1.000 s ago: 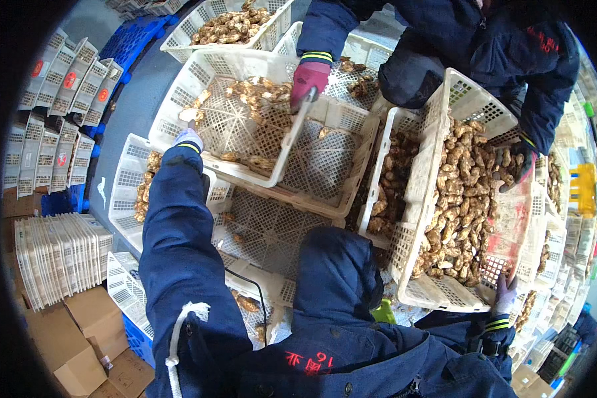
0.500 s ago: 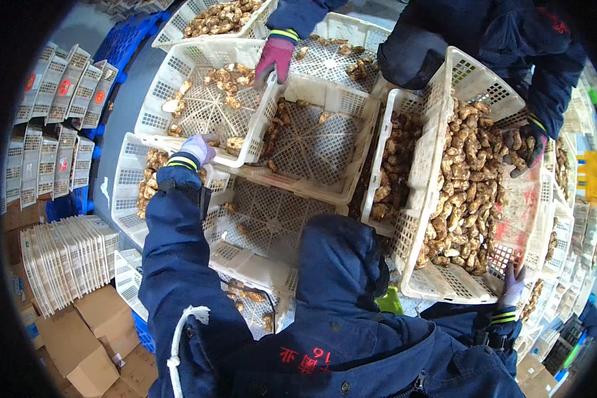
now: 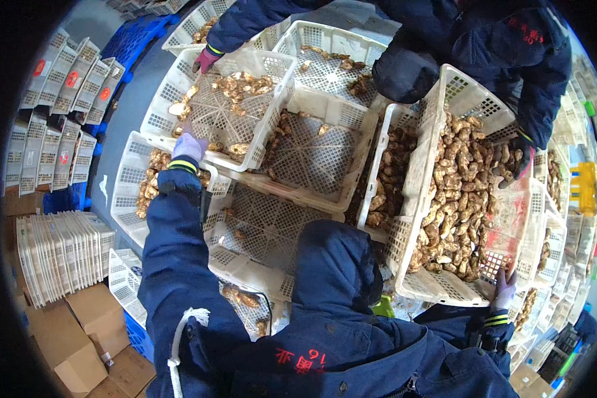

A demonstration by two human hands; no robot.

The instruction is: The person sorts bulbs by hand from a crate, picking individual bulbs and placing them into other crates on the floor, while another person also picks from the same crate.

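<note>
My left hand (image 3: pixel 190 148), in a lavender glove, is closed over the near rim of a white plastic crate (image 3: pixel 154 119), which holds scattered brown mushroom-like pieces (image 3: pixel 239 86). At the right, my other gloved hand, my right hand (image 3: pixel 504 290), grips the near edge of a larger white crate (image 3: pixel 438 288). That crate stands tilted and is heaped with brown-and-white mushroom-like pieces (image 3: pixel 458 192). Across from me a co-worker's dark pink gloved hand (image 3: pixel 207 60) touches the left crate's far corner. The co-worker's other hand (image 3: pixel 514 162) rests among the heaped pieces.
Between the two held crates sits a nearly bare crate (image 3: pixel 351 159), beside a narrower view of a filled crate (image 3: pixel 395 166). Stacked white crates (image 3: pixel 63 252) and brown cardboard boxes (image 3: pixel 79 351) stand at the left. Blue pallets (image 3: pixel 136 43) lie behind; more crates crowd the right.
The co-worker's pink-gloved hand has gone from the left crate's right side to its far left corner. My left hand has shifted slightly left along the rim; my right hand keeps its grip.
</note>
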